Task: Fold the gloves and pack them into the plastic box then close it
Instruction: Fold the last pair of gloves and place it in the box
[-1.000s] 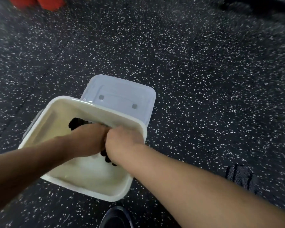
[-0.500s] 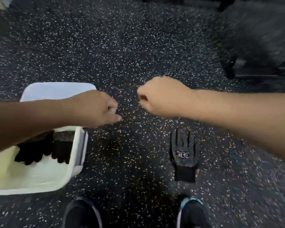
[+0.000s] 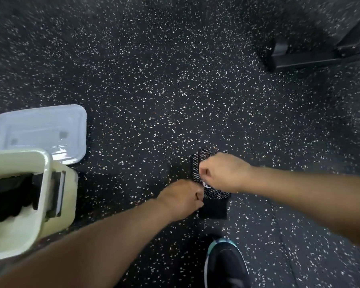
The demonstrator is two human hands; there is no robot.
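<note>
A black dotted glove (image 3: 213,201) lies on the speckled floor at centre right. My left hand (image 3: 182,197) pinches its left edge near the cuff. My right hand (image 3: 223,173) grips it higher up, over the palm part with the white logo. The glove's fingers point away from me and are partly hidden by my right hand. At the left edge stands the cream plastic box (image 3: 42,196), open, with a folded black glove (image 3: 10,200) inside. Its translucent lid (image 3: 40,129) lies flat on the floor just behind the box.
My dark shoe with a teal rim (image 3: 224,265) is on the floor just below the glove. A black metal frame foot (image 3: 295,57) stands at the far right. Dark speckled rubber floor (image 3: 154,90) fills the view between box and glove.
Both hands left the box, where they had put a black glove, swung right and came down onto the second glove on the floor. The view shifted right with them.
</note>
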